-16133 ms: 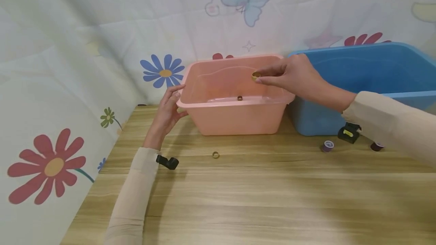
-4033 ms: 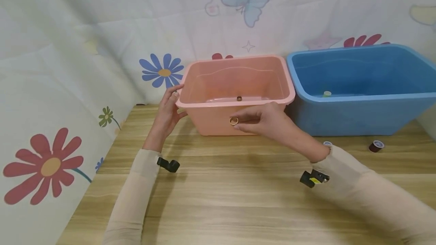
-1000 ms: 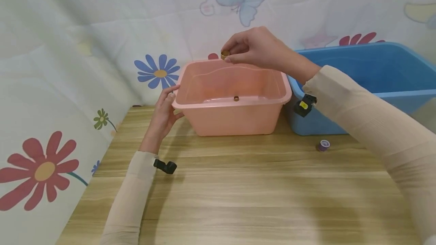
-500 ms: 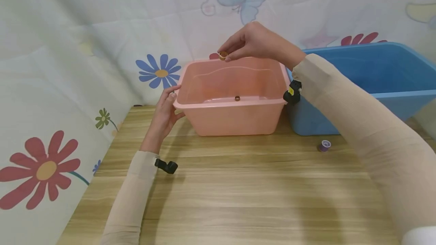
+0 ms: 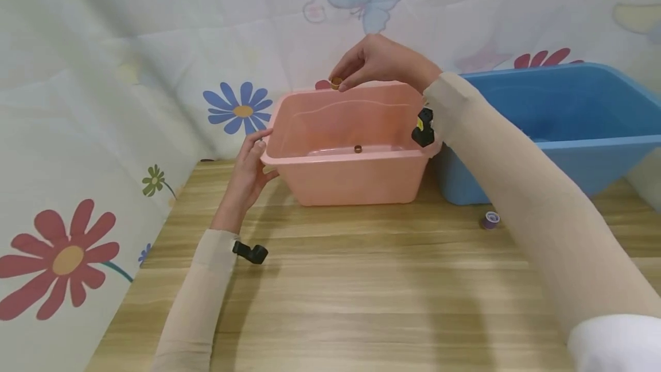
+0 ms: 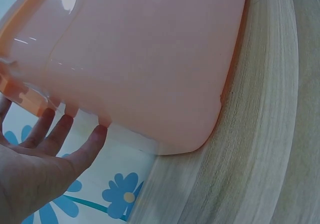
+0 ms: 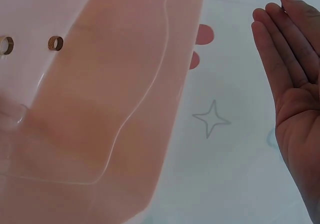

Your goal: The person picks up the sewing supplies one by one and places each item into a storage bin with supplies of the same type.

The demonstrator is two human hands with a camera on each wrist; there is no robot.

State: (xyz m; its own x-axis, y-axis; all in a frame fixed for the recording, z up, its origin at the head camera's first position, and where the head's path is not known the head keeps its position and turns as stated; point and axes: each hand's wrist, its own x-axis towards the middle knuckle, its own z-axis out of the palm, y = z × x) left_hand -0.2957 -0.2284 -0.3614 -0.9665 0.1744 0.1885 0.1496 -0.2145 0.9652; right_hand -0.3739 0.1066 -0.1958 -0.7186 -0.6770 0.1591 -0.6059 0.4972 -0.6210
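In the head view my right hand [image 5: 382,62] pinches a gold ring [image 5: 336,83] between thumb and fingertips, high over the back rim of a pink plastic tub [image 5: 356,179]. The right wrist view mostly hides that pinched ring behind the thumb. My left hand [image 5: 249,171] holds the tub's left end, one finger over the rim and other fingertips against the outer wall, as the left wrist view shows. One ring [image 5: 358,148] on the tub floor is visible from the head; the right wrist view shows two, a nearer gold ring [image 7: 55,43] and another ring [image 7: 6,45].
A larger blue tub [image 5: 516,174] stands right of the pink one, partly behind my right sleeve. A small purple spool [image 5: 490,220] sits before it on the wood-grain table [image 5: 335,303]. A flower-print cloth [image 5: 155,56] hangs behind.
The ring on the table has been picked up, carried past the tub's front and raised above its back rim. Over the last second my right arm has shifted left; the left hand has stayed.
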